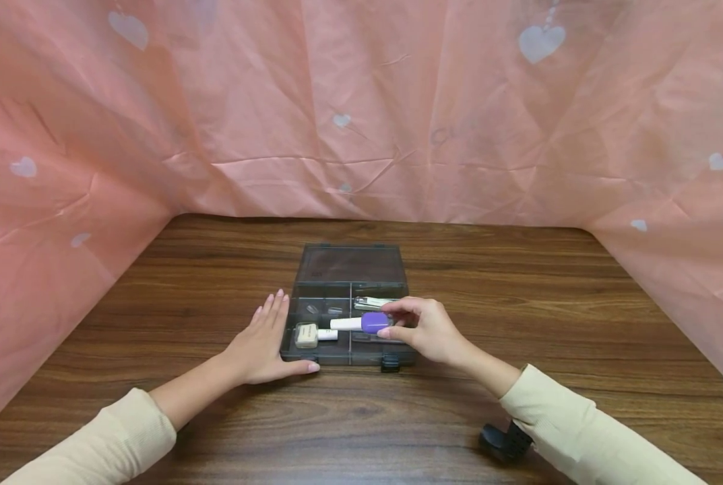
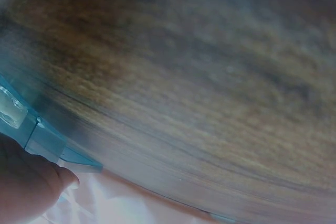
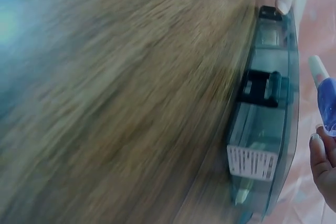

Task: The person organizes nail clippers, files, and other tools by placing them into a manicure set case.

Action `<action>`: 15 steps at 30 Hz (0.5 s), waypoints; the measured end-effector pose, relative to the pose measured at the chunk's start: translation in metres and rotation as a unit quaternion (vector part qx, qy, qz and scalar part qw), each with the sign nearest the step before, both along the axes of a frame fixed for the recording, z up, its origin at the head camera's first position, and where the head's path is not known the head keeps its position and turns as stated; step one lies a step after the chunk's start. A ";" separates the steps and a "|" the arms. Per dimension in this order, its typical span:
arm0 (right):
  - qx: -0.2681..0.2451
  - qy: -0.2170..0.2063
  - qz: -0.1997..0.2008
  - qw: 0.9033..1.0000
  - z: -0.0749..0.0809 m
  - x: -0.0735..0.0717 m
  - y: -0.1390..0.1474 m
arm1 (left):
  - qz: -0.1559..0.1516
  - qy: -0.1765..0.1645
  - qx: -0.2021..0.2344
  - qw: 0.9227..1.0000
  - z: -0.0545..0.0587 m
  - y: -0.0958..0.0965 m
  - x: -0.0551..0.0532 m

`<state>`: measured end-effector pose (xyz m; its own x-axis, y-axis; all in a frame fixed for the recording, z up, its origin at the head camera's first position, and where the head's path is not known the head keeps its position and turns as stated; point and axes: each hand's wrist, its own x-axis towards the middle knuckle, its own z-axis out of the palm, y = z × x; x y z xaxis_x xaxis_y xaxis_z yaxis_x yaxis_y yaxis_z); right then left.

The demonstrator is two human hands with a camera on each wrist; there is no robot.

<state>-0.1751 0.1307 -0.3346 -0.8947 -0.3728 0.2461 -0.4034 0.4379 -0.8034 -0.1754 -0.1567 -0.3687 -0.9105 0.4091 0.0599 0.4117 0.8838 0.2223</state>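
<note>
A purple nail polish bottle (image 1: 374, 322) with a white cap is pinched by its base end between the thumb and fingers of my right hand (image 1: 430, 330). It lies sideways above a dark see-through divided box (image 1: 352, 264), its cap pointing left. My left hand (image 1: 258, 347) lies along the box's left side with fingers straight, its thumb at the front edge. In the box's front left is a cream nail polish bottle (image 1: 306, 335) with a white cap. A nail clipper (image 1: 370, 302) sits in the right half, partly behind my right hand. The purple bottle (image 3: 327, 103) also shows in the right wrist view.
Behind the left compartments' front bottle lie small clear pieces (image 1: 335, 310). The box's black latch (image 1: 390, 363) faces me, and its lid lies folded back. A black object (image 1: 503, 441) is by my right sleeve on the wooden table (image 1: 349, 424). Pink cloth (image 1: 361, 101) encloses the table.
</note>
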 end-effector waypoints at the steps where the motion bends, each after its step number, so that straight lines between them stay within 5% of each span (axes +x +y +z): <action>1: 0.001 0.002 0.003 1.000 0.000 0.000 -0.003 | 0.000 0.000 0.000 1.000 0.000 0.000 0.000; 15: 0.052 0.034 0.036 0.997 -0.004 -0.005 -0.036 | 0.000 -0.004 0.001 1.000 -0.001 0.000 -0.001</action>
